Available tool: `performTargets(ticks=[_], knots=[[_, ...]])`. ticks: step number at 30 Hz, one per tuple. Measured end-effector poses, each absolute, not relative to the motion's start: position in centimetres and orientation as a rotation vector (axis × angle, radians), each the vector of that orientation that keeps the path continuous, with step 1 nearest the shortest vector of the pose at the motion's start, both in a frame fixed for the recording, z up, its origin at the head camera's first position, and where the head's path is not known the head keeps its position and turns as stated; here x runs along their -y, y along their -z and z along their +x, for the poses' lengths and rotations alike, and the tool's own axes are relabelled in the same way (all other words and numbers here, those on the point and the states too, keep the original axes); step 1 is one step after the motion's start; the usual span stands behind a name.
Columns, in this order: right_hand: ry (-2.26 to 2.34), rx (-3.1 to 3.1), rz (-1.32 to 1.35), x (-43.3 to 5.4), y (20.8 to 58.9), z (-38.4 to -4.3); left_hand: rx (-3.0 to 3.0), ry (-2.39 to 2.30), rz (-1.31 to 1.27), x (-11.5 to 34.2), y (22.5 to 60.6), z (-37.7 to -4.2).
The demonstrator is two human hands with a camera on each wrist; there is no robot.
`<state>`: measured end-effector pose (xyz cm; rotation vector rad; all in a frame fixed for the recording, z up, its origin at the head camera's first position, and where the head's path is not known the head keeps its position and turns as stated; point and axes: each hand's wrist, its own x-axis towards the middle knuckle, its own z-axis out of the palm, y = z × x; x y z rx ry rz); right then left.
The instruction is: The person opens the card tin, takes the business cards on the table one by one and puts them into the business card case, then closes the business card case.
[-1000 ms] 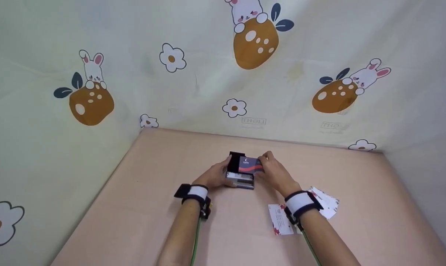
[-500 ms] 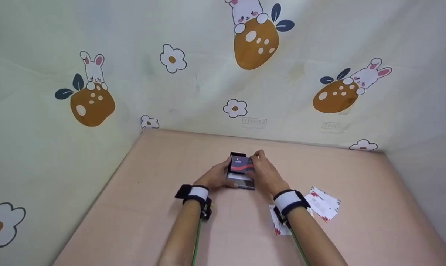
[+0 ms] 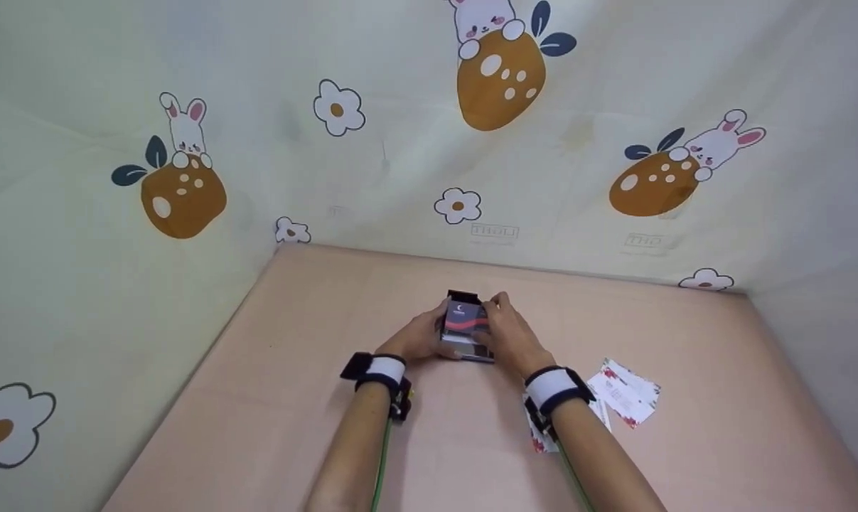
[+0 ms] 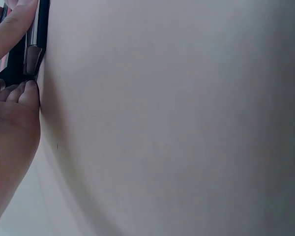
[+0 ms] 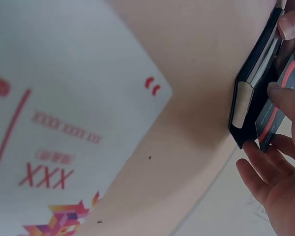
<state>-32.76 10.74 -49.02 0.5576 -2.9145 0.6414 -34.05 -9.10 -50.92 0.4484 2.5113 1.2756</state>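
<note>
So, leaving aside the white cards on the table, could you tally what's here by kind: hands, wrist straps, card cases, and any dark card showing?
Hands: 2 (left hand, right hand)
Wrist straps: 2
Card case: 1
Dark card with a red wave: 1 showing
Total: 6

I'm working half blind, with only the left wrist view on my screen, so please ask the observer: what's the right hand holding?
Observer: The right hand pinches a dark red-striped card.
Operator: Anything lying loose nearby?
Observer: Yes, white printed cards lie on the table, partly hidden by the right forearm in the head view.
Operator: What does the wall look like?
Observer: The wall is pale and printed with rabbits.
</note>
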Motion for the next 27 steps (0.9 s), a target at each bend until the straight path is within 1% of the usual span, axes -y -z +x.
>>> performTargets(ticks=[7,16,27], knots=[[-0.600,2.884,0.553,-11.0,49.5,-32.7,-2.532,-1.275,0.505,9.1,51.0,-34.3],[-0.470,2.851,0.601,-10.8,50.1,-32.9,-2.542,-1.239,0.449,9.1,51.2,-34.2],[-0.457,2.853,0.607,-10.1,50.3,-32.7,-2.492,-1.288,0.395,9.0,50.9,-34.0]])
